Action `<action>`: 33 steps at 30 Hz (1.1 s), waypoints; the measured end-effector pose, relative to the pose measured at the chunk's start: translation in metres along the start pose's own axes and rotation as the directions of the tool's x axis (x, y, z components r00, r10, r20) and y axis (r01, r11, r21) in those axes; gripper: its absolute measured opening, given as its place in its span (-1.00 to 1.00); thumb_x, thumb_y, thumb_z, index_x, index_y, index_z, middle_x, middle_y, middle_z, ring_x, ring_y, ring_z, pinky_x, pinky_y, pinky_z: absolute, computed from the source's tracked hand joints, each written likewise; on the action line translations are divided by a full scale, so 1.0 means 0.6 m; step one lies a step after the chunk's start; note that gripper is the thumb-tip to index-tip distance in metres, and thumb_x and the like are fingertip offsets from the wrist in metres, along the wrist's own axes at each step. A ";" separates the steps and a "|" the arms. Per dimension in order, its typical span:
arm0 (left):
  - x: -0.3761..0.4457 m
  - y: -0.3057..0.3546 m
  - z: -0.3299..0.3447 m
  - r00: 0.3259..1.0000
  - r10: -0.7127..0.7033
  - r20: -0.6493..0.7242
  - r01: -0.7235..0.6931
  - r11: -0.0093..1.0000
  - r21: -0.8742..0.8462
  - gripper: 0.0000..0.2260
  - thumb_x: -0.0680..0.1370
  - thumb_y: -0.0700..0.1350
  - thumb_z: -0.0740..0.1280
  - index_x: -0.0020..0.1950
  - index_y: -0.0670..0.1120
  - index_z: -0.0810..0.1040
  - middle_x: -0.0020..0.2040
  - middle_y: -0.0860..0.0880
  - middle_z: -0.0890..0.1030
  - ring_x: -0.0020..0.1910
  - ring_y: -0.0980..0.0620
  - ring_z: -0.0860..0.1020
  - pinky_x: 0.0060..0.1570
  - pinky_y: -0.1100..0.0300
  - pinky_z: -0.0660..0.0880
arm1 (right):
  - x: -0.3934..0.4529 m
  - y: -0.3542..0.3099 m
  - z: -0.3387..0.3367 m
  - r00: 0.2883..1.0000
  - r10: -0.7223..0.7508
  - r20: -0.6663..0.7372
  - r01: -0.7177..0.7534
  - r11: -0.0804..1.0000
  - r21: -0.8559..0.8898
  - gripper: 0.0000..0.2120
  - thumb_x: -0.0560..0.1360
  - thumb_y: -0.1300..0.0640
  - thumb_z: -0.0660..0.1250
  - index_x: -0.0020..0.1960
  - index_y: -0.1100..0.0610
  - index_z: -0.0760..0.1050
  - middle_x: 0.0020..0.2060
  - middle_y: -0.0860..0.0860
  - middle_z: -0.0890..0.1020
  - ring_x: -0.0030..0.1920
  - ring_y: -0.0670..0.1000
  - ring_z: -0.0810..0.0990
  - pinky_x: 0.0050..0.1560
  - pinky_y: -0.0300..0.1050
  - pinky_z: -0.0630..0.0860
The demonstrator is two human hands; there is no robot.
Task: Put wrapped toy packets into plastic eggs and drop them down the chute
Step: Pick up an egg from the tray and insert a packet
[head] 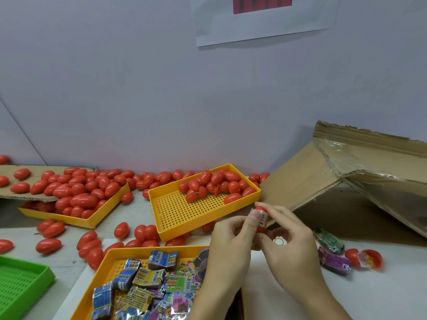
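Observation:
My left hand (228, 245) and my right hand (288, 245) meet just right of the middle yellow tray (184, 218). Between their fingertips sits a wrapped toy packet (263, 218) with a barcode, pressed against a red plastic egg (260, 208) whose parts show above and below it. My left thumb pushes on the packet; my right fingers pinch the egg. A near yellow tray (111, 257) holds several wrapped packets (147, 278). The cardboard chute (346, 181) slopes at the right.
Red eggs fill a far-left yellow tray (69, 218) and the back of the middle tray, and lie loose on the table. A green tray (20, 280) sits at the lower left. Two packets (332, 250), a rubber band (278, 241) and an open egg (367, 257) lie right of my hands.

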State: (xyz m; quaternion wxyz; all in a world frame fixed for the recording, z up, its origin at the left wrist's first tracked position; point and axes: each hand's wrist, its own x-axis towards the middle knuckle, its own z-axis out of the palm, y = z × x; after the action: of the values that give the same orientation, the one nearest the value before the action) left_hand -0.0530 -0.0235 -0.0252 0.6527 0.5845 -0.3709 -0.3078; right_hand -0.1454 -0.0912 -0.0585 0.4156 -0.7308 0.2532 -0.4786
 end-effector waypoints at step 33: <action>-0.006 0.013 0.006 0.972 -0.213 0.102 0.234 0.927 -0.293 -0.66 0.63 -0.02 0.28 -0.18 -0.13 0.75 -0.14 -0.29 0.70 -0.07 -0.18 0.71 -0.17 0.13 0.65 | 0.011 -0.012 -0.011 0.984 0.084 0.160 -0.132 0.939 0.318 -0.55 0.44 0.50 0.37 0.15 0.03 0.63 0.08 -0.12 0.67 0.05 -0.05 0.69 -0.06 -0.27 0.60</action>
State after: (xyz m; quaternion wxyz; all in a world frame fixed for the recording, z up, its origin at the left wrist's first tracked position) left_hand -0.0583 -0.0214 -0.0179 0.6820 0.5053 -0.2723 -0.4532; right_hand -0.1491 -0.0948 -0.0479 0.5741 -0.6691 0.1793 -0.4364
